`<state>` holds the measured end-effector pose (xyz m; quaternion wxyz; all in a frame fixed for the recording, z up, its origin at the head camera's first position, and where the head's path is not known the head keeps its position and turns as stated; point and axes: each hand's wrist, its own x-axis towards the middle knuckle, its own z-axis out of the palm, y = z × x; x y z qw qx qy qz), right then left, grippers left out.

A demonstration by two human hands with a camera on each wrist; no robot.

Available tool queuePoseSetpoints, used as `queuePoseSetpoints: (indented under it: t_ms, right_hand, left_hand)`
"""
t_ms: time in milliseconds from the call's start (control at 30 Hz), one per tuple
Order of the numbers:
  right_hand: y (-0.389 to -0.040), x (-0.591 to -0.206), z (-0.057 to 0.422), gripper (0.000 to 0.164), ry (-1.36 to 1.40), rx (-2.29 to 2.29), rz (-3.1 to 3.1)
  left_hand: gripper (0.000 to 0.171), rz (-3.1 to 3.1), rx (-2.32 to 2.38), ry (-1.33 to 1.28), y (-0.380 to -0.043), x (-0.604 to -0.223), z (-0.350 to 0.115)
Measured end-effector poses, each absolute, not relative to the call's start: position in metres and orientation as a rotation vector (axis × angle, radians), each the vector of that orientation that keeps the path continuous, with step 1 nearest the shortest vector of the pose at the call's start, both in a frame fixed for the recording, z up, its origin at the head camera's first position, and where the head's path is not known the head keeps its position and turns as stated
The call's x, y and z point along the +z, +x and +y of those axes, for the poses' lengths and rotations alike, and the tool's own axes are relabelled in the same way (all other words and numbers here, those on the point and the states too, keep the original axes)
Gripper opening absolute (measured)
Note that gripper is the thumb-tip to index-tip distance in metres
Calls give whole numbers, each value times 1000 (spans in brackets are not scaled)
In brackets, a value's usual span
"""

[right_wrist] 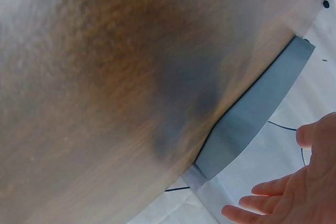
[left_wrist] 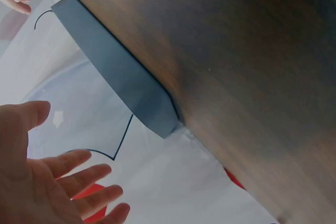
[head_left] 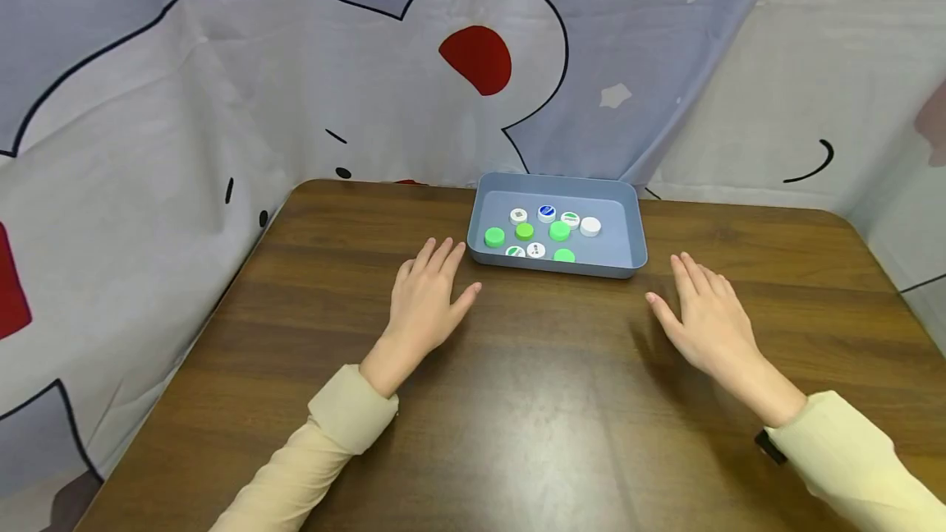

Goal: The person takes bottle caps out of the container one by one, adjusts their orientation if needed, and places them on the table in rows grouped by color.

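A blue-grey tray [head_left: 606, 257] sits at the far edge of the wooden table. Several bottle caps lie in it: some green, like the cap [head_left: 494, 237] at its left, and some white, like the plain cap [head_left: 590, 227] at its right; a few white ones bear printed marks. My left hand [head_left: 424, 302], fingers extended, is just left of the tray's near corner and holds nothing. To the right of the tray is my right hand [head_left: 705, 318], also with extended fingers and nothing in it. Both wrist views show the tray's outer wall [left_wrist: 115, 61], its contents hidden.
The brown wooden table [head_left: 517, 401] extends between and in front of both arms. A printed curtain [head_left: 296, 80] hangs directly behind the table and down its left side. Beige sleeves [head_left: 355, 409] cover the forearms, and a dark object [head_left: 771, 447] shows under the right cuff.
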<state>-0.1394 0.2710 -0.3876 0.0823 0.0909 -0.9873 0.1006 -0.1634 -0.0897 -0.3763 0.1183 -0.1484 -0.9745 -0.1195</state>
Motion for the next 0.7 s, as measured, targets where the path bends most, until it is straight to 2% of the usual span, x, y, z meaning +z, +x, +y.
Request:
queuePoseSetpoints:
  t_ms: [267,700]
  right_hand:
    - [-151,-384,272,63,289,304,-2894]
    - [-173,-380,271,62,250,402,-2905]
  left_hand:
    - [54,-2794,-442,-422,-172,-373,-91]
    - [49,-2816,-653,-380,-190,-366,-92]
